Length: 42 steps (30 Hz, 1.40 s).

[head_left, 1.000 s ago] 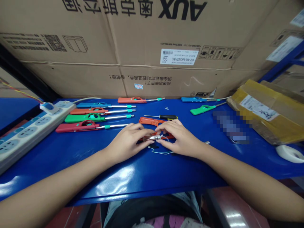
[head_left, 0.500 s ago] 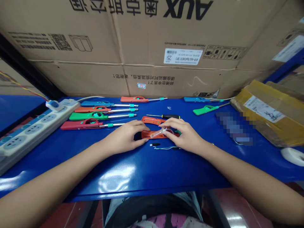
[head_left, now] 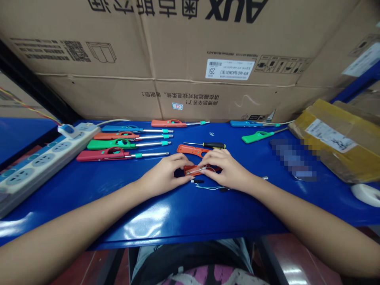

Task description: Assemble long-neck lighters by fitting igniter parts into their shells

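From here, the left hand (head_left: pixel 168 173), thumb parted from fingers, grips an orange plastic lighter shell (head_left: pixel 190 169) on or just above the blue tabletop (head_left: pixel 192 213); the right hand (head_left: pixel 225 168) pinches a slim clear tube (head_left: pixel 196 171) along it. I'd say the tube's being seated, needing alignment next.

Clear tube (head_left: pixel 195 171) now down in orange shell (head_left: pixel 186 170)
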Motion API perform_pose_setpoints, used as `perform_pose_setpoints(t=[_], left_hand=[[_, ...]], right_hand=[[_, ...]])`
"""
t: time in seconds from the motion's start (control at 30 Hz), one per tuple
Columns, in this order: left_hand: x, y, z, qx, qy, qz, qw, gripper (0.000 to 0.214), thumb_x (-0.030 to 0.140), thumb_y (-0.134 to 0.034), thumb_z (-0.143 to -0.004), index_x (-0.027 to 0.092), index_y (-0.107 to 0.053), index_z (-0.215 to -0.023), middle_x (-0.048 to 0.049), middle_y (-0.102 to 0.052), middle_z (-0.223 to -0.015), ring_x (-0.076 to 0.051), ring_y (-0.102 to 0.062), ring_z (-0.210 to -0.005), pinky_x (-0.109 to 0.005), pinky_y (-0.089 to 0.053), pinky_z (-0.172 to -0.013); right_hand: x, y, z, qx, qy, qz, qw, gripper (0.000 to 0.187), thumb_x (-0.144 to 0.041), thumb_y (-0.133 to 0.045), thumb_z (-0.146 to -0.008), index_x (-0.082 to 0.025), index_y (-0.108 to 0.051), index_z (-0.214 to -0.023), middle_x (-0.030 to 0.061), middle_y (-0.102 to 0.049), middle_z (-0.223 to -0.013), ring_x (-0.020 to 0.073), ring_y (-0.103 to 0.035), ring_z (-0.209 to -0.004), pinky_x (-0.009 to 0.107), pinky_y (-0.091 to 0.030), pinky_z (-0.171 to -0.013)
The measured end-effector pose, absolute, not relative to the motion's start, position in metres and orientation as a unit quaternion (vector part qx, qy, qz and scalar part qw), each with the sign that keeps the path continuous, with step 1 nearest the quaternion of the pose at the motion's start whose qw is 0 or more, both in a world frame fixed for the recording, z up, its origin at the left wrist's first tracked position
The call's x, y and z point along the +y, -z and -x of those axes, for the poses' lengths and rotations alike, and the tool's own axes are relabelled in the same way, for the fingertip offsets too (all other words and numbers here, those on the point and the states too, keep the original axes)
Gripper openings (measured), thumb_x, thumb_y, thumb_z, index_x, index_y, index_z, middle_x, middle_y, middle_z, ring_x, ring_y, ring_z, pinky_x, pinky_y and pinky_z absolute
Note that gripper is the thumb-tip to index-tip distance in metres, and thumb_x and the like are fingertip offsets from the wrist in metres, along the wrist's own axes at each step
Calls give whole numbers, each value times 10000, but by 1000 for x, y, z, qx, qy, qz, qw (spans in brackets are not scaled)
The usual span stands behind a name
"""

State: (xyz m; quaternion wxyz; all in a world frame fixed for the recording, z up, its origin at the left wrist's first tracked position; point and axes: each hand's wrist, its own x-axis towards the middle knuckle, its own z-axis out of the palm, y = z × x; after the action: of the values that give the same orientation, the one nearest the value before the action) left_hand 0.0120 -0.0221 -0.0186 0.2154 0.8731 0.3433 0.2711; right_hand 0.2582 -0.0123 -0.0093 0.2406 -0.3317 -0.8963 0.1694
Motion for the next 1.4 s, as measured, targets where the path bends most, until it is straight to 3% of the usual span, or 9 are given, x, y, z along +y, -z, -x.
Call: perform_pose_setpoints(t=[0.2,0.33,0.47,0.63,0.87,1.07,1.4], left_hand=[[-25,17,-13,351,-278,-866,224,269,303,-717,-875,183,-708,-1116,-61,-681,-1028,-183,-658,-917,-327,-559,-855],[-25,15,-15,370,-287,-853,228,224,312,-604,-959,198,-721,-1112,-54,-686,-1008,-168,-657,-895,-301,-550,-807],[-24,17,-15,381,-299,-848,214,227,267,-557,-975,193,-711,-1125,-59,-690,-1025,-162,-654,-858,-303,-551,-784],[-21,21,-15,388,-291,-846,223,238,290,-581,-960,199,-712,-1136,-69,-689,-1025,-171,-661,-856,-313,-559,-757],[-18,14,-10,369,-258,-859,244,250,280,-550,-975,209,-704,-1159,-70,-692,-1067,-190,-664,-959,-353,-546,-879],[-19,11,-9,370,-257,-871,196,261,299,-542,-988,218,-693,-1185,-79,-694,-1150,-234,-614,-1079,-438,-495,-979],[-19,19,-14,361,-270,-870,200,243,317,-581,-987,227,-709,-1172,-50,-700,-1057,-208,-615,-990,-391,-483,-923]], right_hand=[[-13,11,-257,-892,-176,352,223,63,-275,-688,-917,-224,-714,-945,47,-685,-991,220,-587,-1019,381,-360,-904],[-12,7,-260,-892,-173,354,222,139,-347,-684,-919,-251,-712,-1016,60,-660,-1079,233,-576,-1080,398,-361,-923],[-8,2,-266,-875,-175,379,245,105,-250,-615,-946,-242,-700,-1007,63,-661,-1069,235,-579,-1096,419,-373,-953],[-6,4,-266,-870,-201,391,222,81,-301,-695,-903,-246,-713,-960,50,-663,-1042,233,-584,-1042,422,-371,-927],[-6,7,-262,-864,-192,395,247,69,-254,-714,-884,-234,-698,-948,46,-660,-1024,235,-579,-1057,415,-367,-925],[-5,3,-267,-859,-192,401,255,66,-230,-680,-894,-231,-693,-958,42,-674,-1037,229,-587,-1070,417,-370,-969],[-8,6,-264,-867,-204,406,204,125,-295,-732,-870,-235,-694,-972,38,-693,-1062,245,-579,-1108,413,-340,-931]])
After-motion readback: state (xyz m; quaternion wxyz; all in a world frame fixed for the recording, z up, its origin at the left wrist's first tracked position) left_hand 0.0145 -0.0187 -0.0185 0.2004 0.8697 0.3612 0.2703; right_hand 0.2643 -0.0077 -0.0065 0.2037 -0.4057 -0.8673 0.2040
